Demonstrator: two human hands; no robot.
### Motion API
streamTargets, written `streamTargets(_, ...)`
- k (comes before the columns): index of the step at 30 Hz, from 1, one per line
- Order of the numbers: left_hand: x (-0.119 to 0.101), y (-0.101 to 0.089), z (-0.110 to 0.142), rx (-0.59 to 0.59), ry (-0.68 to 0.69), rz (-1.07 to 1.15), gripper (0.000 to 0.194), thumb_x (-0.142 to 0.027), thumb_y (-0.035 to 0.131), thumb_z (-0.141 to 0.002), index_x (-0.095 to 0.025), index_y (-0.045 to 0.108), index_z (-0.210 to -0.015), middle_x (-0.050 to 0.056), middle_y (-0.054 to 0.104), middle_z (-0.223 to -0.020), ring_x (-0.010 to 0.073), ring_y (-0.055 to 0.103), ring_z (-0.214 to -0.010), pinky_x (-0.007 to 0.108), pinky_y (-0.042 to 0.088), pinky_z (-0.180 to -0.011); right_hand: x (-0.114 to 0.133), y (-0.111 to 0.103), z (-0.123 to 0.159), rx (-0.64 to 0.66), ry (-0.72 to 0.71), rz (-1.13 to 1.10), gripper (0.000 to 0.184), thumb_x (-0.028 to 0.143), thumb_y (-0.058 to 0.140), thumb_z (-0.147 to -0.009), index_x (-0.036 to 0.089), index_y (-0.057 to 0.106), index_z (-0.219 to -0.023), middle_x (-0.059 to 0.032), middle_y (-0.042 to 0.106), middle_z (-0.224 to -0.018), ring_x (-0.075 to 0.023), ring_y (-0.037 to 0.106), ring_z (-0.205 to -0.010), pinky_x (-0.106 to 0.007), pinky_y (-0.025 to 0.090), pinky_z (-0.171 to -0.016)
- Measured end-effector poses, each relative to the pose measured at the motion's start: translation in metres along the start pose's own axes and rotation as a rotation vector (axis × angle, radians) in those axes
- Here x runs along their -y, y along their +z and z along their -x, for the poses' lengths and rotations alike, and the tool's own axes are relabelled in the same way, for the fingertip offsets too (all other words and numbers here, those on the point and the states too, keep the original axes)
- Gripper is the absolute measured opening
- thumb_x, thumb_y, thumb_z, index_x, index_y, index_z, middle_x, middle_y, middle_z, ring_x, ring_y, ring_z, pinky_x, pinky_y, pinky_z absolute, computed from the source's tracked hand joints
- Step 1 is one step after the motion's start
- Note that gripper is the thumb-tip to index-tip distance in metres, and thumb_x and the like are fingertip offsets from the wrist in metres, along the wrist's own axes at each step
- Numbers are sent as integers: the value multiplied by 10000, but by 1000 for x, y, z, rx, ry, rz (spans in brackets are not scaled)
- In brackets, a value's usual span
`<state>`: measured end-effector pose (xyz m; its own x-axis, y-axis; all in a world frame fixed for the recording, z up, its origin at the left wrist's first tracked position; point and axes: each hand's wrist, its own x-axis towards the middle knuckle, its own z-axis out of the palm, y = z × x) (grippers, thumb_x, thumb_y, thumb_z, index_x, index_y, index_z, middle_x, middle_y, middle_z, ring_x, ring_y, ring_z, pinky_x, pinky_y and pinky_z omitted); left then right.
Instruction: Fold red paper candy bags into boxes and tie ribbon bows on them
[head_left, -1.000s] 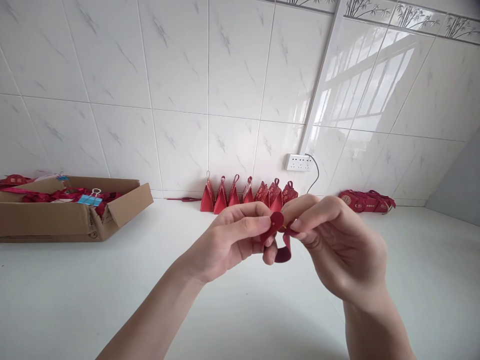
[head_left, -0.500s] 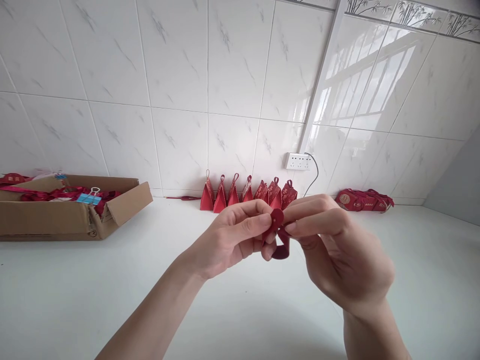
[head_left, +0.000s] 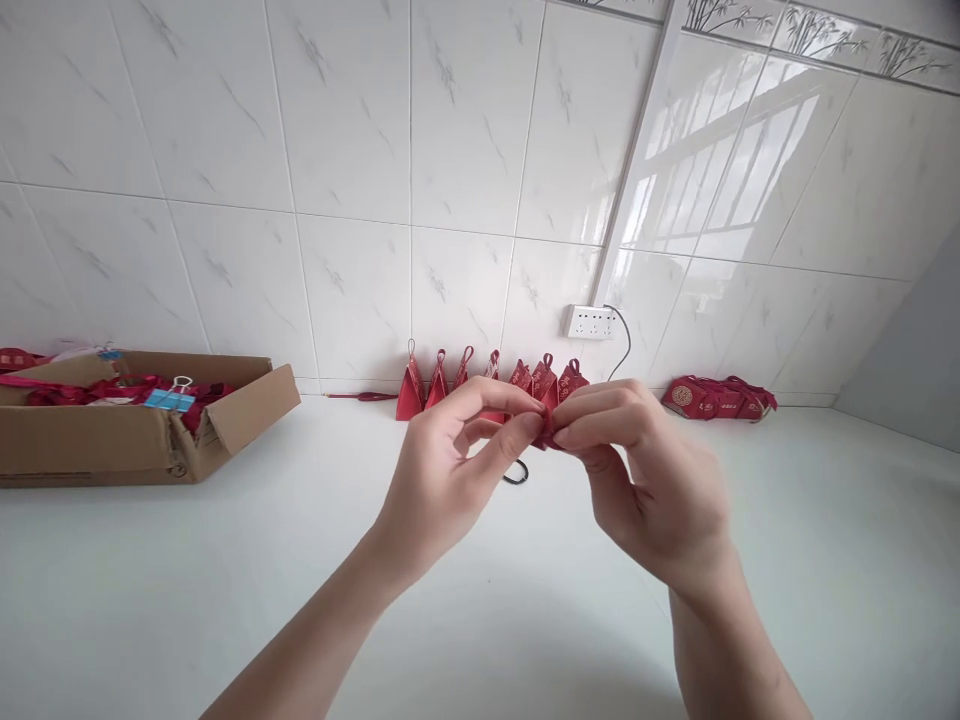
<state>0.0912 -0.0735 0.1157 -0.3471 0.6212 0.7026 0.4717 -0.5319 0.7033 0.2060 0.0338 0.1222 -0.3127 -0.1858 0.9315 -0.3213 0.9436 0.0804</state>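
Note:
Between the fingertips of both hands is a small piece of dark red ribbon [head_left: 550, 428], mostly hidden by the fingers. My left hand [head_left: 442, 475] pinches it from the left with thumb and forefinger. From the right, my right hand [head_left: 652, 480] grips it, fingers bent and pressed together. Just under the left fingertips shows part of a thin black loop [head_left: 516, 474]; whether it hangs or lies on the table I cannot tell. Behind the hands, several red pointed paper boxes [head_left: 409, 392] with ribbon loops on top stand in a row.
At left, an open cardboard box [head_left: 90, 450] contains red ribbons and a blue binder clip [head_left: 171, 398]. A red strap [head_left: 364, 396] lies by the wall. A red bundle [head_left: 720, 398] rests at the back right of the white table [head_left: 480, 620]. A power socket [head_left: 589, 322] is on the wall.
The hands have drawn closer together and tipped over the ribbon. Its round end and hanging loop, visible before, are now mostly covered. The black loop has come into sight.

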Motion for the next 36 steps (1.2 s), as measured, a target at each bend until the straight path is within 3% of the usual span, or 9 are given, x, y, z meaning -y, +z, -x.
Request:
streamTargets(4,1,0,1,-20,180,-191,141,-200,542,-862,-239,660,-929,-7,642,-904,108,607,-838,200,538,-718,-1,1,2,35,80,-60,250,-31,404,-848,208,477,-850,-7,571,-765,-135,552,-738,-287,486,-617)
streamTargets(7,4,-3,0,-27,235,-257,146,-189,557,-849,-247,674,-913,-7,653,-900,118,611,-844,201,551,-691,0,3,3,37,157,-126,219,6,404,-872,212,475,-861,-1,563,-773,-125,554,-723,-290,492,-638)
streamTargets(14,-2,-4,-3,10,158,-242,142,-233,565,-851,-231,670,-947,-7,666,-865,110,645,-766,208,575,-688,-3,7,3,-16,286,-174,176,56,463,-872,220,522,-850,-14,554,-805,-143,557,-763,-302,497,-644)
streamTargets(20,-5,-8,-6,15,49,-94,127,-241,589,-835,-233,631,-955,-38,682,-896,136,671,-861,239,578,-763,-2,14,4,-132,288,-186,192,73,551,-834,259,584,-872,-22,586,-820,-180,599,-735,-334,506,-578)
streamTargets(28,-5,-9,-2,58,151,-179,109,-207,575,-836,-200,632,-929,6,673,-926,142,665,-842,247,567,-759,4,14,0,-133,435,-207,96,177,630,-795,263,624,-839,-18,588,-733,-176,601,-635,-326,499,-495)
streamTargets(32,-4,-12,-2,67,166,-217,114,-232,583,-836,-191,627,-932,23,667,-927,133,652,-843,248,566,-763,2,18,3,-170,502,-193,111,230,650,-782,266,624,-883,-20,622,-769,-179,615,-651,-332,523,-540)
streamTargets(36,1,-13,-3,29,259,-336,77,-229,588,-838,-179,633,-875,21,668,-832,124,627,-764,244,544,-672,0,21,7,-131,516,-82,39,266,608,-810,258,618,-847,2,626,-701,-151,604,-580,-294,512,-516)
